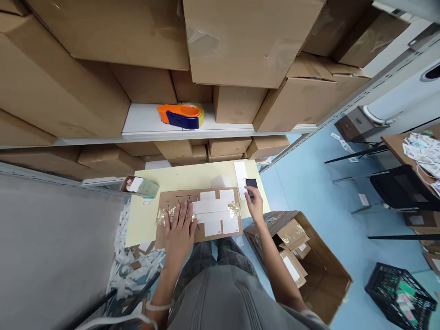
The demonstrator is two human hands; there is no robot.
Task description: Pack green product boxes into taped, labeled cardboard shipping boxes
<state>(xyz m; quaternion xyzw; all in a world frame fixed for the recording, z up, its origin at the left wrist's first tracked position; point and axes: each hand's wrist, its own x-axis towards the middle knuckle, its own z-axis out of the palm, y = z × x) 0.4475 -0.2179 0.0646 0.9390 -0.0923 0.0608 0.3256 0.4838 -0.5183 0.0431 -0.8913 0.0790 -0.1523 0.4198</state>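
Note:
A flat cardboard box [200, 233] lies on the cream tabletop [142, 224], with several white labels [213, 228] and shiny clear tape on its top. My left hand [179, 233] rests flat on the left half of the box, fingers stretched out and slightly apart. At the table's right side, the fingers of my right hand [255, 206] close around the lower part of a dark smartphone [252, 183]. The phone lies beside a strip of white labels [240, 172] and partly over it.
An orange and blue tape dispenser [180, 115] sits on the shelf [140, 120] among cartons. A small open box [144, 185] stands at the table's left corner. Right of me is a large open carton [330, 279] holding smaller boxes. Paper scraps [132, 270] heap at the lower left.

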